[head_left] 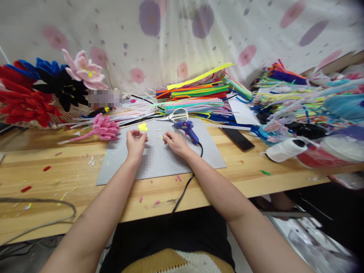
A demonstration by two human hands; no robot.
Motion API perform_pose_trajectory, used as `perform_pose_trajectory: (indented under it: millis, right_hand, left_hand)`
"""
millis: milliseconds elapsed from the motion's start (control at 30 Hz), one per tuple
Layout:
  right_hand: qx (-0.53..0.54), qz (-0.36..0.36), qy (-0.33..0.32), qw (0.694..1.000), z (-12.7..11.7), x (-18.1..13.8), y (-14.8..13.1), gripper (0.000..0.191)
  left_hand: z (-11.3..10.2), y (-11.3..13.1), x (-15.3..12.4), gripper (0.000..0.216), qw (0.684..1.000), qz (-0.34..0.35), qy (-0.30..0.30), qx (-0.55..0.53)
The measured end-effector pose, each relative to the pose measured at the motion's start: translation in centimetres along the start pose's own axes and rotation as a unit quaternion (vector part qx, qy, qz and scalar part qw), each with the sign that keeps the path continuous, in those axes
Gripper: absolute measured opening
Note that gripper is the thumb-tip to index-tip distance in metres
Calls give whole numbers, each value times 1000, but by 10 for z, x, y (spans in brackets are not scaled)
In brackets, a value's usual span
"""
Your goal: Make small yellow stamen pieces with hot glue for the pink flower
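Both my hands rest on a grey cutting mat [159, 159] on a wooden table. My left hand [135, 142] is curled, its fingertips pinched on a small pale piece that I cannot name. My right hand [175, 142] is also curled, fingertips pinching a tiny yellow-tipped bit near the mat's middle. A small yellow piece [143, 127] lies just beyond my left hand. A blue glue gun [187, 130] lies right behind my right hand, its black cord [184, 187] running back off the table edge. White-handled scissors [176, 115] lie behind the glue gun.
Heaps of coloured pipe cleaners [199, 94] fill the back and right. A pink pipe-cleaner flower [104, 129] lies left of the mat; red, blue, black and pink flowers [42, 91] stand at far left. A black phone [237, 138] and a white device [286, 148] lie right. Scraps dot the wood.
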State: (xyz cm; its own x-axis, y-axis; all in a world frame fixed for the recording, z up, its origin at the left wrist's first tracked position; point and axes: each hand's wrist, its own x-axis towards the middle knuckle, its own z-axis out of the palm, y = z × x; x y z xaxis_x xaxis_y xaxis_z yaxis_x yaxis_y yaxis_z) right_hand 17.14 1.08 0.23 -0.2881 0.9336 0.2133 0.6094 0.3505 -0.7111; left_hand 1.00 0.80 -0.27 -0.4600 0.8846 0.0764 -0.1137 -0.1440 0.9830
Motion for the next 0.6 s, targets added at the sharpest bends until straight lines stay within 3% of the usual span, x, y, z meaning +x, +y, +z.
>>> perform_pose_trajectory:
  millis: [333,600]
  right_hand:
    - [-3,20,-39,999,1,2,5,37]
    - [33,10,-76,997,3,1,6,45]
  left_hand:
    - [-5,0,1,34,995,12,-93,40]
    - [-1,-3,-11,44,946,160,-233,160]
